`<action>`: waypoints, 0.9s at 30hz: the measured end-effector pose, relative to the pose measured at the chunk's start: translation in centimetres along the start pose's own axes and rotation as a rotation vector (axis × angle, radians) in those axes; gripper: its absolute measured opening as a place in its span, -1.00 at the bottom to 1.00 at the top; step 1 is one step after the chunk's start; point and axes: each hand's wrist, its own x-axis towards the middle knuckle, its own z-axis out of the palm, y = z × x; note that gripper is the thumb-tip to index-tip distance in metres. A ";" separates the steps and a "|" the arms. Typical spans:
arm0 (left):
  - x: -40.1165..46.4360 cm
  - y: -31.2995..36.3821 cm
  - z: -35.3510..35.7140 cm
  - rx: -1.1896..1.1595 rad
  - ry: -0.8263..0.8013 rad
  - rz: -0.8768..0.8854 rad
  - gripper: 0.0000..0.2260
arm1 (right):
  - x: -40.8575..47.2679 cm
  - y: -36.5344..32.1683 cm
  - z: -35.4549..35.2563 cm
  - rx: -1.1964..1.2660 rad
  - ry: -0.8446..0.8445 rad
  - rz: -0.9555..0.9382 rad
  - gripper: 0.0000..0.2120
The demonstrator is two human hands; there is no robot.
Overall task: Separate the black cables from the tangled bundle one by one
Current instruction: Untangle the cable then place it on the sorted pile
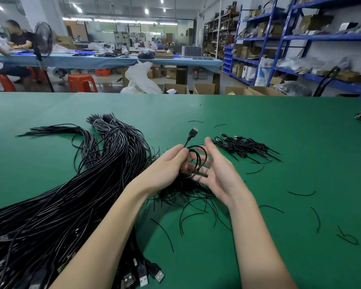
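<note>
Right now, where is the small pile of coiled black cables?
In the head view, the small pile of coiled black cables lies on the green table, right of the right hand, across from the big bundle.

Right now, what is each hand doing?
Left hand: pinches the coiled cable near its USB plug.
Right hand: open, fingers straight, inside the coil.
</note>
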 end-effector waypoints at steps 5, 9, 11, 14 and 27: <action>0.1 0.3 1.5 0.193 -0.011 0.063 -0.76 | 0.6 0.0 1.4 0.029 0.016 0.026 -0.52; 0.4 0.1 2.0 0.513 -0.044 0.205 -0.73 | 0.4 0.3 2.1 -0.139 0.130 -0.049 -0.24; 0.3 0.2 2.0 0.510 -0.063 0.202 -0.70 | 0.1 0.4 1.9 -0.233 0.138 -0.087 -0.33; 0.0 0.5 2.0 0.119 -0.053 0.009 -0.70 | -0.1 0.1 0.9 -0.406 0.099 -0.114 -0.56; -1.0 1.2 -0.7 -0.518 -0.241 -0.281 -0.79 | -1.7 -1.5 -0.1 -0.868 -0.212 -0.175 -0.74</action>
